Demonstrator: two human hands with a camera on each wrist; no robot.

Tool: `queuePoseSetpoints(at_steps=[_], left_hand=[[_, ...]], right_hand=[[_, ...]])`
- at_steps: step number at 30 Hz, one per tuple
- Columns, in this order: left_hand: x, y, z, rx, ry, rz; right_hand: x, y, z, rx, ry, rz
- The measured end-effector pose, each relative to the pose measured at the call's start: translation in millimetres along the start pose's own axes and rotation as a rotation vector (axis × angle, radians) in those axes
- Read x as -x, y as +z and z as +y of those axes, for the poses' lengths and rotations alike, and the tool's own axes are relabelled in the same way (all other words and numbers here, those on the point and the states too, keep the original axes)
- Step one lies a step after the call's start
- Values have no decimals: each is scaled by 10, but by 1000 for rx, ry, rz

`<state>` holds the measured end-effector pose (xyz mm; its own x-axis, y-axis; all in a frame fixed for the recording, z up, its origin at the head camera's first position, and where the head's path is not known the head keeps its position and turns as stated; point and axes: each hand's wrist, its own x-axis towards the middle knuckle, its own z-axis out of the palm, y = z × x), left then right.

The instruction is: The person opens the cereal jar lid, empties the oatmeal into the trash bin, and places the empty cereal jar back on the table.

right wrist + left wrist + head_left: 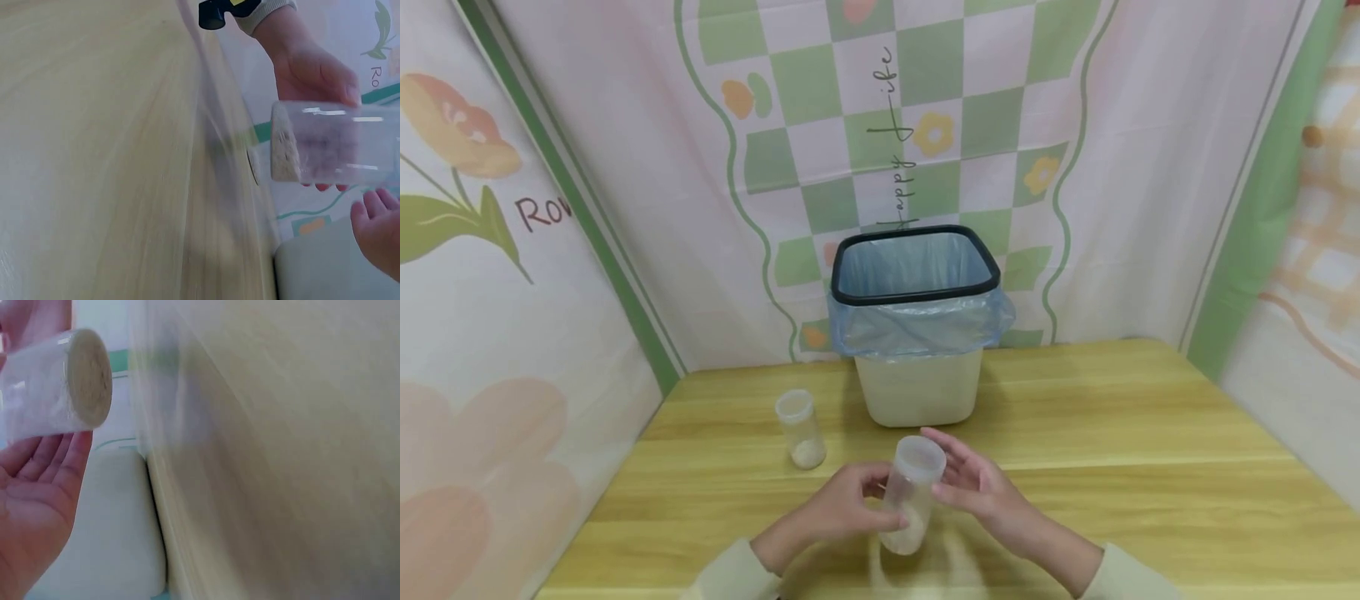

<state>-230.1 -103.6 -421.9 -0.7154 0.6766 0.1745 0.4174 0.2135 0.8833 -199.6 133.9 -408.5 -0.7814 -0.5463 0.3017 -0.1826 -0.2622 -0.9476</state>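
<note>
My left hand (842,504) grips a clear plastic jar (912,492) with a whitish top, thumb on the near side and fingers behind. The jar leans slightly, and pale grainy stuff (286,147) lies at its bottom. On the other side, my right hand (988,496) is beside the jar's upper part, fingers spread and thumb close to the wall just below the top. From the left wrist, the jar's round base (90,380) shows above the tabletop. A second, similar jar (801,429) stands upright to the left, with pale contents at its bottom.
Behind the hands stands a cream bin (921,392) with a black rim (917,297) and a blue plastic bag (925,329) folded over its outside. It rests on a wood-grain table (1112,467). Printed curtains (760,50) hang along the back and sides.
</note>
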Motion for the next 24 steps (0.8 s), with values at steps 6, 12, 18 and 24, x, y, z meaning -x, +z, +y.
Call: queuePoseSetpoints(at_steps=[6, 12, 18, 24], left_hand=[[-16, 77, 56, -92, 37, 200], [-27, 171, 82, -181, 70, 356], [-25, 245, 105, -304, 90, 430], [-12, 295, 154, -391, 86, 455]], right_hand=[[-12, 203, -81, 80, 11, 331], [-54, 384, -106, 102, 39, 554], [-78, 478, -105, 101, 75, 651], [-89, 541, -106, 91, 120, 687]])
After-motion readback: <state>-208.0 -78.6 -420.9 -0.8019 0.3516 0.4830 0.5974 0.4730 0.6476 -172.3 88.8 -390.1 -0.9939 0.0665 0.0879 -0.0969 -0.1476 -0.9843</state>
